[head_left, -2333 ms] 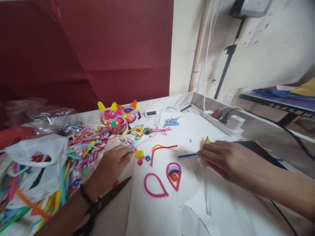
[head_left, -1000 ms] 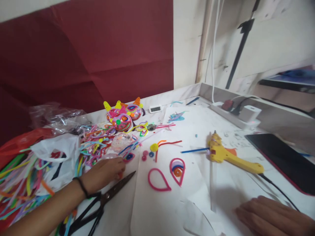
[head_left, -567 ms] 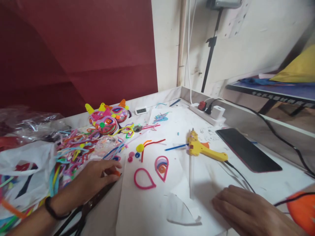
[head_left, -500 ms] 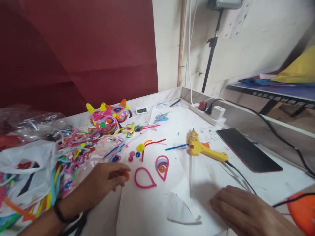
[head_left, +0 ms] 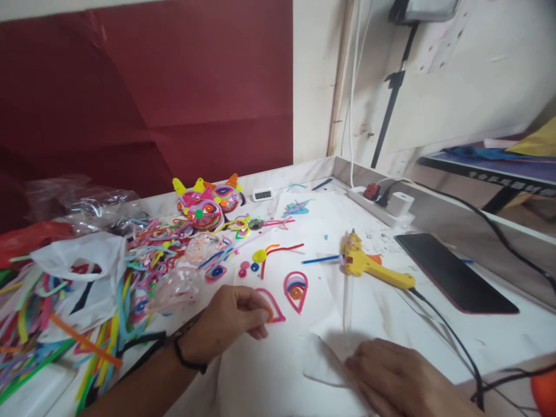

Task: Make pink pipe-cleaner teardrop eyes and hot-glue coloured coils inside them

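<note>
My left hand (head_left: pixel 237 315) pinches a small orange disc (head_left: pixel 268 313) over the pink teardrop outline (head_left: pixel 275 307) on the white paper. Right of it lies a second pink teardrop (head_left: pixel 296 292) with blue and purple strips and an orange disc inside. My right hand (head_left: pixel 386 370) rests with its fingers together at the edge of a loose clear sheet (head_left: pixel 324 362); whether anything is under the fingers is hidden. A yellow glue gun (head_left: pixel 373 266) lies on its side beyond it. Yellow, pink and blue discs (head_left: pixel 259 255) sit near curved red and orange strips (head_left: pixel 284 248).
At the left are a pile of coloured pipe cleaners (head_left: pixel 104 341) and a white plastic bag (head_left: pixel 104 260). Decorated masks (head_left: pixel 208 205) and a small digital display (head_left: pixel 262 195) stand at the back. On the right are a phone (head_left: pixel 454 275), a power strip (head_left: pixel 382 208) and black cables.
My left hand has moved right with the orange disc, now over the left teardrop. My right hand has shifted left to the clear sheet. The view has turned slightly left.
</note>
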Motion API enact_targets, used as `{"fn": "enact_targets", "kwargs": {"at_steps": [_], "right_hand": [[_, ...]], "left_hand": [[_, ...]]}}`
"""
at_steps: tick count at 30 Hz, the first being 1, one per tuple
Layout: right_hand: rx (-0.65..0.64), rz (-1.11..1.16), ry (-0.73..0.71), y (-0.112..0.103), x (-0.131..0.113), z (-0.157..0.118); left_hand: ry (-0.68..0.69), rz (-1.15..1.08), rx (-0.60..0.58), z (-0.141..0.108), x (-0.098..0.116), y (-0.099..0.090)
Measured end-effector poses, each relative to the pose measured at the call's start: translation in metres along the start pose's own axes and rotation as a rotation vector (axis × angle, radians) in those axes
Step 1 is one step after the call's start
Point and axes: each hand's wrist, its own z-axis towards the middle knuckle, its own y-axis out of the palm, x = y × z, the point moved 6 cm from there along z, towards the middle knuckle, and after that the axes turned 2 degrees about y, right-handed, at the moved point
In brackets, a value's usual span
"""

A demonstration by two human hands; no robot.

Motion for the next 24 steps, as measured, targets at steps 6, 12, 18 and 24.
{"fn": "enact_targets", "kwargs": {"at_steps": [6, 12, 18, 24], "right_hand": [[-0.013, 0.254, 0.205, 0.02, -0.005, 0.027], [-0.044, 0.271, 0.199, 0.019, -0.017, 0.026], [-0.118, 0.243, 0.26, 0.023, -0.011, 0.018], [-0.04, 0.199, 0.286, 0.003, 0.009, 0.029]], "left_hand": [[0.042, -0.111, -0.019, -0.007, -0.003, 0.008], [0.043, -0.123, 0.085, -0.009, -0.009, -0.001], [0.091, -0.063, 0.164, -0.008, -0.003, -0.004], [0.138, -0.282, 0.252, 0.008, -0.007, -0.009]]}}
